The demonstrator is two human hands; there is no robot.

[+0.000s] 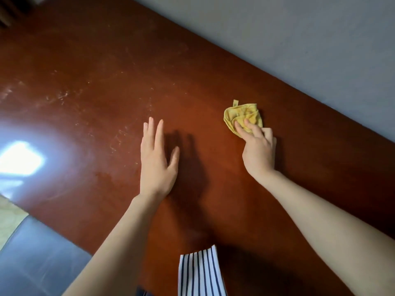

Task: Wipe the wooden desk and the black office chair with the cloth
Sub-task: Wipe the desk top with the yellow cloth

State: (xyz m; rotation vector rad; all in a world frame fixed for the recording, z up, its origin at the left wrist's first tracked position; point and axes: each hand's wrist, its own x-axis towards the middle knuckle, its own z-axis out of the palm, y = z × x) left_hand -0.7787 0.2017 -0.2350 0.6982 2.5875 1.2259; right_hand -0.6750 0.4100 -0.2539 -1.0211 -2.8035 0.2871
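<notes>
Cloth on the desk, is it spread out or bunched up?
Bunched up: the cloth is a crumpled wad under the right hand.

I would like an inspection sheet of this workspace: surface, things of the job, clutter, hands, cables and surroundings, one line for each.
Surface: wooden desk, reddish brown and glossy; pale dusty smears on its left part; bright glare near the left edge.
Job's things: yellow cloth, crumpled, lying on the desk near the wall side; dark padded seat at lower left, probably the chair.
Clutter: nothing seen.
Hands: left hand flat, fingers straight, holding nothing; right hand holds the cloth, fingers bent over it.
Cables: nothing seen.
Surroundings: grey wall behind the desk; pale floor at left; striped garment at the bottom.
</notes>
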